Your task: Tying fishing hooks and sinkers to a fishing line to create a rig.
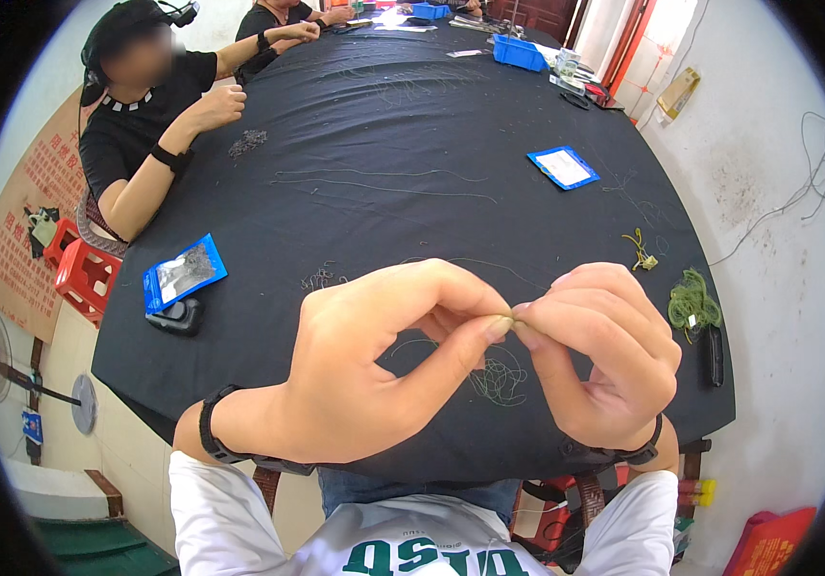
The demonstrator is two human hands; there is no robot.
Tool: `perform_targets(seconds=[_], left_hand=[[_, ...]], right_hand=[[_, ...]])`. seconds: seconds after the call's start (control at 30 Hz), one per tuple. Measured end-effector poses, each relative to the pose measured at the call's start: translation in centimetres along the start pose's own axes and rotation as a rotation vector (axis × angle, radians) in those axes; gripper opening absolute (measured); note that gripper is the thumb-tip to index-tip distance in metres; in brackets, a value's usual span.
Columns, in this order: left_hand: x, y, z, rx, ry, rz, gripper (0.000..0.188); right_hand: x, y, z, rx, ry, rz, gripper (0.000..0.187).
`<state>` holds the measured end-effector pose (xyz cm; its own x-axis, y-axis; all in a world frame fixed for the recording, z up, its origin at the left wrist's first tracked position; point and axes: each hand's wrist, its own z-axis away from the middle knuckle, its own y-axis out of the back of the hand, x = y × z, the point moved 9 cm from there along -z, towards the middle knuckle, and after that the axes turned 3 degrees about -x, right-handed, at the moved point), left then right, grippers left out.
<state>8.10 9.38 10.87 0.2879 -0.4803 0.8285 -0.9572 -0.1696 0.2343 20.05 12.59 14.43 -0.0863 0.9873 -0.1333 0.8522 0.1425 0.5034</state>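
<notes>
My left hand and my right hand meet over the near part of the table. Thumb and forefinger of each are pinched together, tip to tip. Between them sits a small bit of thin green fishing line; whether a hook or knot is in it is hidden by the fingertips. Loose loops of the same green line lie on the cloth beneath the hands. Just beyond my left hand is a small scatter of dark fish hooks, partly covered by that hand.
A blue packet rests on a black case at left. At right are a green line bundle, a black-handled object and another blue packet. Cut lines cross the black cloth. Co-workers sit along the left side.
</notes>
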Motion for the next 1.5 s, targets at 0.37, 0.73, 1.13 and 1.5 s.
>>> perform_targets(seconds=[0.37, 0.73, 1.13, 1.5], left_hand=[[-0.2, -0.2, -0.2, -0.022, -0.003, -0.04, 0.011], [-3.7, -0.6, -0.8, -0.1, 0.246, 0.152, 0.013], [2.9, 1.3, -0.7, 0.046, -0.243, -0.53, 0.022], [0.0, 0.8, -0.8, -0.056, -0.106, -0.384, 0.01]], right_hand=[[2.9, -0.3, 1.0, 0.042, -0.305, -0.354, 0.015], [5.4, -3.2, 2.8, -0.06, -0.696, -1.064, 0.01], [5.3, -3.7, 2.5, -0.121, -0.605, -0.777, 0.005], [4.1, -3.3, 2.2, -0.175, -0.5, -0.442, 0.009]])
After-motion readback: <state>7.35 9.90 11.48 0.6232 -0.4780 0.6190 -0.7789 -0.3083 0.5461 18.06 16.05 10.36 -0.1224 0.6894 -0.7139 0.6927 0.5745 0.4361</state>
